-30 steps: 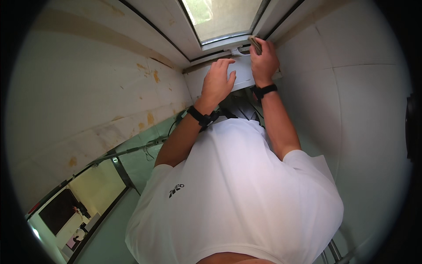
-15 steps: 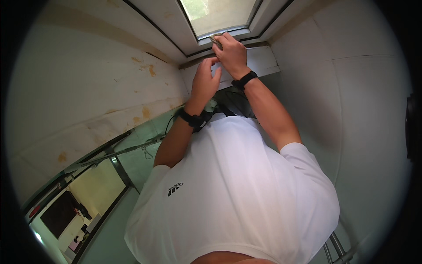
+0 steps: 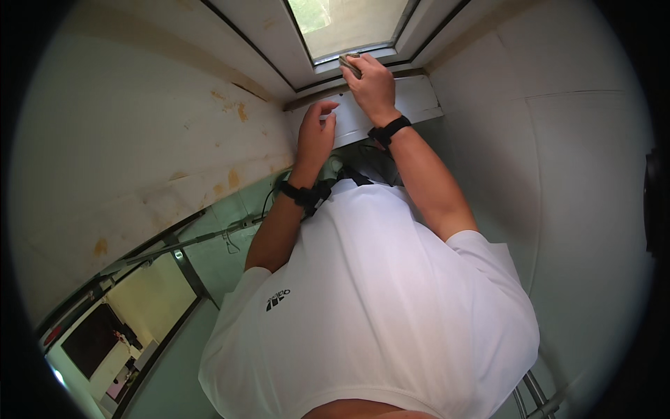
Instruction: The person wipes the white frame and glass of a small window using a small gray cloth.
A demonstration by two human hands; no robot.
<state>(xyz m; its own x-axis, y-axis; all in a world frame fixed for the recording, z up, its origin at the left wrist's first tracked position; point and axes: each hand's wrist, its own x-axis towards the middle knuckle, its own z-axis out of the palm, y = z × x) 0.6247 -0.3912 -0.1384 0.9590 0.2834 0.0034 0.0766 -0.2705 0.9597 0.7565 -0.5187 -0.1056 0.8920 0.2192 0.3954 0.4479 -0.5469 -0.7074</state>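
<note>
My right hand [image 3: 374,87] is closed on a folded, brownish-green cloth [image 3: 350,64]. It is pressed up against the lower inner edge of the white window frame [image 3: 322,72], just under the glass [image 3: 356,31]. Lower and to the left, my left hand [image 3: 318,131] hovers in front of the white sill [image 3: 412,98] with its fingers bent and thumb apart, holding nothing. Black straps circle both wrists.
A stained, peeling wall [image 3: 153,133] rises on the left, and a pale panelled wall [image 3: 579,160] on the right. A metal rod [image 3: 209,236] with a wire hook runs along the lower left, above an opening. Pipes [image 3: 536,394] show at the lower right.
My left hand has drawn down and left, away from my right hand. With the cloth, my right hand has shifted slightly right along the window frame's lower edge.
</note>
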